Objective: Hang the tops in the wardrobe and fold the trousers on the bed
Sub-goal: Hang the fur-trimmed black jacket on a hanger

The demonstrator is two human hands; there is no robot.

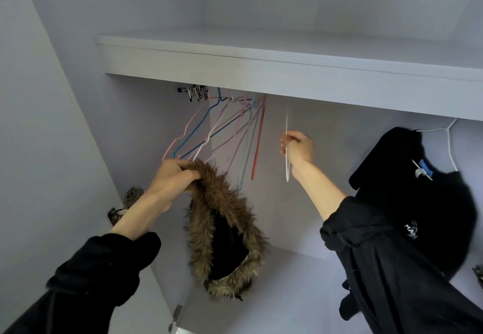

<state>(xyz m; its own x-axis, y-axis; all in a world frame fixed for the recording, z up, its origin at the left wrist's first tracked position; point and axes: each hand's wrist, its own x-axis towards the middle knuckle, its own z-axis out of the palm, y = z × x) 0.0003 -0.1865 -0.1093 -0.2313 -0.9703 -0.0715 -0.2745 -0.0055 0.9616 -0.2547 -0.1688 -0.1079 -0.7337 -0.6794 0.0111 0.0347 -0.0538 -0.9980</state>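
Pinched in my right hand point(296, 148), the white hanger point(287, 150) hangs upright at frame centre; my left hand point(173, 177) grips the fur-trimmed top point(224, 226) lower left of it, so I judge the top must travel right to meet it.

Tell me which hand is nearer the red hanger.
Right. The right hand grips a white hanger just right of the red hanger; the left hand is farther left, holding the fur-trimmed garment.

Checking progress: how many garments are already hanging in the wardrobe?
1. A black top hangs on a white hanger at the right. The fur-trimmed garment is in the left hand, not hung. More may hide beyond the right edge.
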